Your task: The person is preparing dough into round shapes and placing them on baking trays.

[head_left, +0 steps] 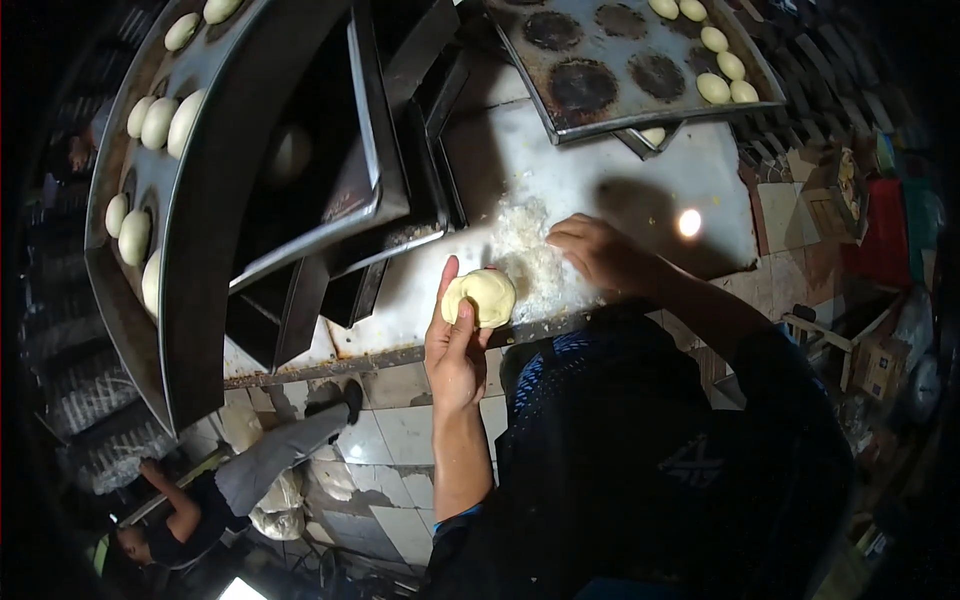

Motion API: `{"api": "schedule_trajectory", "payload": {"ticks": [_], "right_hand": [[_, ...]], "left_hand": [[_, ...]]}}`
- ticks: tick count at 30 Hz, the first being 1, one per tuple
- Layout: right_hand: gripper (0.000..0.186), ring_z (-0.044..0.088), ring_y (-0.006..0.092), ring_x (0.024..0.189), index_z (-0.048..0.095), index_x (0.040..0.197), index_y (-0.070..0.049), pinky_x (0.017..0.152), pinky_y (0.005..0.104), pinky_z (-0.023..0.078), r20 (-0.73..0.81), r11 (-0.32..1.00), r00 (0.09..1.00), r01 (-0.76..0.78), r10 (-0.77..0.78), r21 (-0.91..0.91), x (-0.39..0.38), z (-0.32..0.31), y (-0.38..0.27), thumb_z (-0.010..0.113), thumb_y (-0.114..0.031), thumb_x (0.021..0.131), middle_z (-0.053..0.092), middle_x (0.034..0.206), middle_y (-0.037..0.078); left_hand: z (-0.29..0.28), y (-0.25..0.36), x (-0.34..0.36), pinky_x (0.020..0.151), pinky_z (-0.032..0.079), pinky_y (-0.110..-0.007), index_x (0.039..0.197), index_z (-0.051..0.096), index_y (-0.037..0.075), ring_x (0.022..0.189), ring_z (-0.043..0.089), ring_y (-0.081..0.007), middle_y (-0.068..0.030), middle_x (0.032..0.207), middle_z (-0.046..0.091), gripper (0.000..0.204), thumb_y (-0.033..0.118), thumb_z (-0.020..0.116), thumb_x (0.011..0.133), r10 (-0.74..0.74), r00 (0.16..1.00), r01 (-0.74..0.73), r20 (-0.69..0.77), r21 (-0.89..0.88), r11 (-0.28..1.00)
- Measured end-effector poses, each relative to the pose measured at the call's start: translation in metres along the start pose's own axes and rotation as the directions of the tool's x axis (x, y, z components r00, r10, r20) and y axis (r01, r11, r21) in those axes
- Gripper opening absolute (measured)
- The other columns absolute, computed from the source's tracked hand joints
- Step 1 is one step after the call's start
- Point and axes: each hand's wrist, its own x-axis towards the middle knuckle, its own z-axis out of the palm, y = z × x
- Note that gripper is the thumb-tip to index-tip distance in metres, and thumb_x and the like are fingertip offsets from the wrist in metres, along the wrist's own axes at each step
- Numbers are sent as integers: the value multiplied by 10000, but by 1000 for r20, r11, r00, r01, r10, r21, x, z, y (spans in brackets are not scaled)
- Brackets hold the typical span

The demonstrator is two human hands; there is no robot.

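Note:
My left hand (452, 345) holds a flattened round of pale dough (481, 296) over the front edge of the metal worktable (600, 170). My right hand (598, 252) rests palm down on the table beside a loose pile of white shredded filling (530, 262), its fingers curled at the pile's right edge. Nothing shows inside that hand.
A dark baking tray (600, 70) with dough balls (722, 60) along its right side lies at the table's far end. Empty tins (330, 150) are stacked at left beside a long tray (140, 200) of dough pieces. Another person (215, 495) sits on the tiled floor at lower left.

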Motion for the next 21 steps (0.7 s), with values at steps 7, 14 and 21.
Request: {"api": "schedule_trajectory", "payload": {"ticks": [7,14,21], "right_hand": [[171,648,314,858,688,945,-4,734,381,529,45,995,998,-41,45,-91,2,-6,40,680,-43,778,674,910,148],[145,702,285,718,722,957,4,692,357,576,-330,934,929,-43,168,356,43,-42,-16,700,-54,826,719,856,159],[447,529,328,1269,582,1267,80,1149,629,205,-72,939,981,149,-180,-310,16,-7,-120,575,-106,860,572,1311,244]], "left_hand": [[18,-27,39,969,535,-296,1396,467,-73,1168,611,-219,-174,1325,584,463,125,547,985,-138,982,131,-133,-56,990],[47,-44,66,924,529,-307,1362,500,-50,1111,612,-202,-130,1247,605,418,184,537,1018,-163,978,142,-129,-160,977],[23,-33,25,702,562,-228,1426,456,23,921,654,-134,-96,1179,629,398,121,448,1040,-79,988,22,-133,-384,923]]}}
